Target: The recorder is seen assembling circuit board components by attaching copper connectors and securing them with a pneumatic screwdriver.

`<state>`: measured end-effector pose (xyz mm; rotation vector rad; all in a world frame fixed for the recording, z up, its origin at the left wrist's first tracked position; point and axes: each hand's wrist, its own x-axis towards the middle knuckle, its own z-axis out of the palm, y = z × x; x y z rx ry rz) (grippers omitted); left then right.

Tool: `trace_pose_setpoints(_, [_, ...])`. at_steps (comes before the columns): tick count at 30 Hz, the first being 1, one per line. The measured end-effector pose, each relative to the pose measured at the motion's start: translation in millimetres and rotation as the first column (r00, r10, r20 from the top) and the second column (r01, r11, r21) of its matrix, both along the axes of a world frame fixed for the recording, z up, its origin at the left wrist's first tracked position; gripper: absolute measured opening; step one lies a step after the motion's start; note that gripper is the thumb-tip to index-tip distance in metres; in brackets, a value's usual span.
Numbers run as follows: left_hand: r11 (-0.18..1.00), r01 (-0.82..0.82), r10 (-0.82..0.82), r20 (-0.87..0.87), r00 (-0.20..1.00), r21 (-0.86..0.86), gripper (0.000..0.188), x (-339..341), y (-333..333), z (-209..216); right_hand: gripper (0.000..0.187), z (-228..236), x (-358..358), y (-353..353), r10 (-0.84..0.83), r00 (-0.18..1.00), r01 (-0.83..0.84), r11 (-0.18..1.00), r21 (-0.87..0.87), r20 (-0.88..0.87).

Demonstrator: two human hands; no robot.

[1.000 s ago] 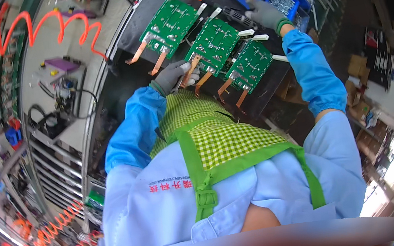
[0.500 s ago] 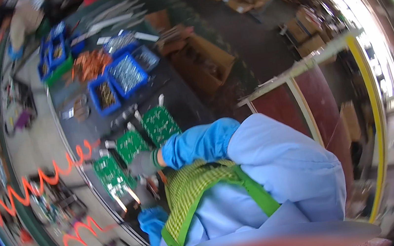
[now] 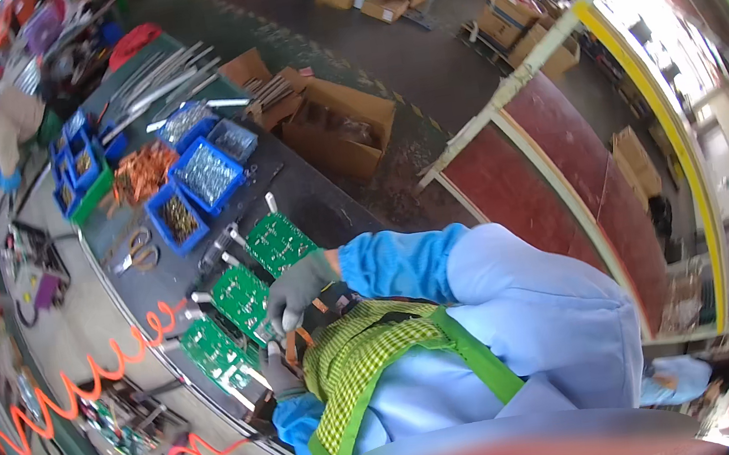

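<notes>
My right hand (image 3: 298, 296), in a grey glove, is closed with its fingertips pinched over the near edge of the middle green circuit board (image 3: 241, 295). What it pinches is too small to name. Just below it, my left hand (image 3: 282, 373), also gloved, has its fingers bent up toward the right fingertips; its grip is partly hidden. Copper-coloured strips (image 3: 303, 337) show beside the two hands, close to my apron. Another green board (image 3: 213, 350) with white bars lies to the left, and a third green board (image 3: 278, 242) lies to the right.
Blue bins of small metal parts (image 3: 208, 174), a heap of copper pieces (image 3: 145, 172) and scissors (image 3: 141, 249) occupy the dark table farther off. An open carton (image 3: 341, 129) stands beyond its edge. Orange coiled hoses (image 3: 81, 380) hang at left. Another person (image 3: 13, 131) works at far left.
The view has shifted, and the scene has turned slightly. My right hand has moved off the middle board's face toward its near edge, closer to my left hand.
</notes>
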<state>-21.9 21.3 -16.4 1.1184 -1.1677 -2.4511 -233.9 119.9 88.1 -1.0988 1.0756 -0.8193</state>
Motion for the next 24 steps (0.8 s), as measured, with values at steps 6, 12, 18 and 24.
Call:
trace_pose_setpoints(6, [0.997, -0.043, 0.044, 0.013, 0.999, -0.066, 0.017, -10.8, 1.5, -8.7, 0.029, 23.2, 11.3, 33.8, 0.023, 0.984, -0.056, 0.982, 0.181, 0.179])
trace_pose_setpoints(12, [0.993, -0.078, 0.089, -0.125, 0.988, 0.092, 0.031, -3.5, 1.8, -28.2, 0.025, 23.6, 46.0, 24.3, -0.02, 0.945, -0.081, 0.953, 0.292, 0.326])
trace_pose_setpoints(18, [0.995, -0.089, 0.093, -0.09, 0.992, 0.052, 0.024, -4.2, 4.5, -29.5, 0.026, 16.5, 17.5, 21.6, -0.344, 0.923, 0.245, 0.871, 0.426, 0.173])
trace_pose_setpoints(24, [0.988, -0.122, 0.127, -0.046, 0.991, 0.095, 0.021, 0.7, 6.0, -25.3, 0.025, -18.8, 33.7, -4.7, -0.245, 0.959, 0.268, 0.947, 0.179, -0.142])
